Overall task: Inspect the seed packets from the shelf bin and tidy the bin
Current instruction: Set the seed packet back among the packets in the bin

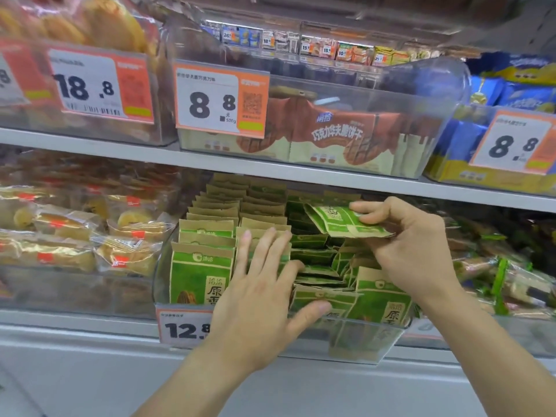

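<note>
**Two hands in the seed bin, one packet lifted out**

Two hands worked inside the clear shelf bin [164, 266] on the lower shelf, above the 12.8 price tag [183, 326]. The left hand [264, 293] lay spread, fingers straight, pressing flat against the upright rows of seed packets [200, 272] at the left and middle of the bin. The right hand [412, 245] pinched one green packet [340, 219] between thumb and fingers, holding it tilted above the right side, where loose packets [319, 266] lay toppled in a heap.

To do this step well, the lifted packet probably wanted turning face-up toward the eyes so its print and seams could be checked, while the left hand braced the standing rows against sliding into the gap. After that, the fallen packets on the right likely needed standing upright, one behind another, to match the tidy rows. A gentle grip seemed wise, as the paper packets looked easy to crease.
</note>
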`<action>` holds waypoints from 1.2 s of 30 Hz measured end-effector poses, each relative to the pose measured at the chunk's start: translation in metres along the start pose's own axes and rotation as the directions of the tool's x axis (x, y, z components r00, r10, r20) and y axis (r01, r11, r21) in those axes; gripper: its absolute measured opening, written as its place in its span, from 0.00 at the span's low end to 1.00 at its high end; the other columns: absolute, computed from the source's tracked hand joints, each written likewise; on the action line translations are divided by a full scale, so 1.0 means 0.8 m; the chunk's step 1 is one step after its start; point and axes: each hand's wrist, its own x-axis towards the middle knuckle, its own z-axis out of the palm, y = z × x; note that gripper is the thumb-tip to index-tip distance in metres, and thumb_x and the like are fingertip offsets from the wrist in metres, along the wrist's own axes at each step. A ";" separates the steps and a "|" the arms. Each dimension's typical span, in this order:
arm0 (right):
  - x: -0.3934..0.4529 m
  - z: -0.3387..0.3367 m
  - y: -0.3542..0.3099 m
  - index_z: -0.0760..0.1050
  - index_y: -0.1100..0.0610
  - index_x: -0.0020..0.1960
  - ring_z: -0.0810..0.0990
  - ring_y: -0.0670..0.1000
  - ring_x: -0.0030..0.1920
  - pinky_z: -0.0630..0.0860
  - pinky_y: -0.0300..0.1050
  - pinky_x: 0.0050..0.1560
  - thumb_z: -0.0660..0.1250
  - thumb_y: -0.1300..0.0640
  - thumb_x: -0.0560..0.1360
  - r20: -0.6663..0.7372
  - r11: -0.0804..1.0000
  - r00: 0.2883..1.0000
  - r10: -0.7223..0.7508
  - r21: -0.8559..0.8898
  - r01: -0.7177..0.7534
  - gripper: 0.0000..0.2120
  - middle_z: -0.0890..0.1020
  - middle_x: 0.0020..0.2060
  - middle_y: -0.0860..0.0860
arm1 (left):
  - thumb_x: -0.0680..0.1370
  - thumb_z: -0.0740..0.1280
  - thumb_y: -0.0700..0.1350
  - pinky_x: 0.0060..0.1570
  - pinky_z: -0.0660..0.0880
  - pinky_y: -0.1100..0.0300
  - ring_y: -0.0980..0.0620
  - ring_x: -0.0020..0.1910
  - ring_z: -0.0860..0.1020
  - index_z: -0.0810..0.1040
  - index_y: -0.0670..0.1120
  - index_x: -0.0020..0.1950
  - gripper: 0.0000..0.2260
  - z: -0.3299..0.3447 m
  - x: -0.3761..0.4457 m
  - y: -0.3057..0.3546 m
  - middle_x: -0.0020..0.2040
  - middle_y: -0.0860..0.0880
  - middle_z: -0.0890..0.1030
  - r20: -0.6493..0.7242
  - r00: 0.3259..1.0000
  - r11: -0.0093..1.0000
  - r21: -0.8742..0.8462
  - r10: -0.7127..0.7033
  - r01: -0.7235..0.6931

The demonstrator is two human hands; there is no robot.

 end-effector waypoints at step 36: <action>0.111 0.103 0.049 0.84 0.47 0.53 0.80 0.53 0.61 0.74 0.47 0.66 0.70 0.55 0.80 0.280 0.800 0.851 0.444 -0.553 -0.235 0.05 0.84 0.60 0.51 | 0.79 0.43 0.71 0.78 0.46 0.38 0.43 0.81 0.54 0.78 0.49 0.62 0.35 0.002 0.001 -0.003 0.78 0.43 0.65 -0.009 1.000 1.000 0.003 0.007 -0.007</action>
